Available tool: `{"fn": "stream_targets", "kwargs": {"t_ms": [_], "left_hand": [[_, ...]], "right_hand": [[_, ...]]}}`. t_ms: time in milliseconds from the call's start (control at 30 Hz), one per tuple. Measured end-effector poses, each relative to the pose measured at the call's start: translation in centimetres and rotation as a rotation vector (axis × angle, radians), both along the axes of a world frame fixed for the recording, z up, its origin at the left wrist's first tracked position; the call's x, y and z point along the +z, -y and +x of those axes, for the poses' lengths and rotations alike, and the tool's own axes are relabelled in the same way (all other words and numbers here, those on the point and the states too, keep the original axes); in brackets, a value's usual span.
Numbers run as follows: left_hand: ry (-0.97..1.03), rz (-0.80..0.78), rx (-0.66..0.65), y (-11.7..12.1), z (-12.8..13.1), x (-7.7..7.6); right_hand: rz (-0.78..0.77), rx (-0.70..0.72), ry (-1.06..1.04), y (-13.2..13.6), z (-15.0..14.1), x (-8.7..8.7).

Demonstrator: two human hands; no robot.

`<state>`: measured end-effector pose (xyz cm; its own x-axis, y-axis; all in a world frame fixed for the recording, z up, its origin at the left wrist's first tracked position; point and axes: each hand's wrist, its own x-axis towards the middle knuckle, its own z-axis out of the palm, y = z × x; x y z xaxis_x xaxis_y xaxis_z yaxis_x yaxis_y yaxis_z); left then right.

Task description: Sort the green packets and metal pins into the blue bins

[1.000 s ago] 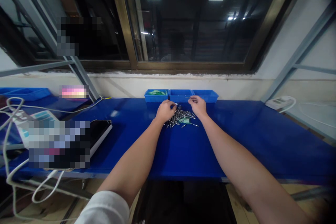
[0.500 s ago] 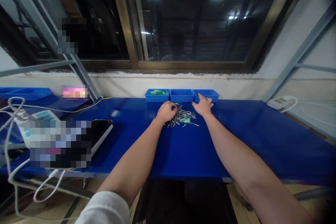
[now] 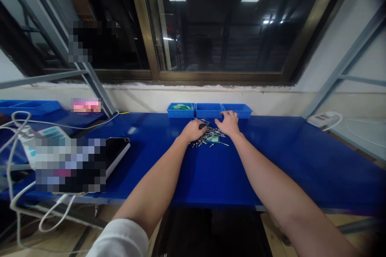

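A heap of thin silver metal pins that look like pop rivets (image 3: 215, 132) lies on the blue table, with a small pale green piece (image 3: 212, 139) at its near side. My left hand (image 3: 193, 131) rests at the heap's left edge, fingers curled closed; something dark shows at the fingertips, too small to make out. Just right of the heap is my right hand (image 3: 230, 123), its fingers apart and nothing visible in them. Its fingertips reach the front of the right blue bin (image 3: 243, 113), beside the middle blue bin (image 3: 208, 115).
The left blue bin (image 3: 170, 112) holds green material. To the left are a dark device with a pale edge (image 3: 118, 160) and white cables (image 3: 12, 156). A white power strip (image 3: 324, 118) sits at right. The window wall (image 3: 271, 96) stands behind the bins.
My right hand has drawn back from over the right bin, toward the heap and slightly left. My left hand has shifted a little right and nearer, further onto the rivets.
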<state>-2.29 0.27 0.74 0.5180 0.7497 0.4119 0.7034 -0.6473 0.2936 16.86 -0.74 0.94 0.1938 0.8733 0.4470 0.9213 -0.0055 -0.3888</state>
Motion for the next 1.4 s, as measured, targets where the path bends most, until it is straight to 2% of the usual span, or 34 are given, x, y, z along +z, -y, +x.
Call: {"fn": "stream_targets", "kwargs": {"t_ms": [167,300,600,733,867,1033,1133,1300,1400], "left_hand": [[-0.033,0.019,-0.084,-0.1,0.0,-0.3],[-0.035,0.013,-0.091,0.0,0.0,-0.2],[-0.022,-0.019,-0.093,-0.1,0.0,-0.3],[0.001,-0.008,-0.088,0.0,0.0,-0.2],[0.104,0.044,-0.055,0.0,0.2,0.0],[0.159,0.095,-0.112,0.1,0.4,0.3],[0.175,0.096,-0.082,0.0,0.3,0.4],[0.194,0.082,-0.011,0.0,0.3,0.4],[0.213,0.072,-0.004,0.1,0.3,0.5]], "right_hand": [[-0.199,0.142,0.034,0.3,-1.3,-0.1],[-0.247,0.202,0.024,0.2,-1.6,-0.6],[-0.155,0.332,-0.106,0.0,-1.8,-0.9],[-0.052,0.340,-0.077,0.0,-1.8,-0.9],[0.052,0.389,-0.042,0.1,-2.0,-0.5],[0.094,0.470,-0.028,0.5,-2.4,-0.1],[0.108,0.478,-0.139,0.6,-2.4,-0.1],[0.157,0.530,-0.566,0.4,-2.3,-0.1],[0.142,0.559,-0.687,0.4,-2.2,0.2]]}}
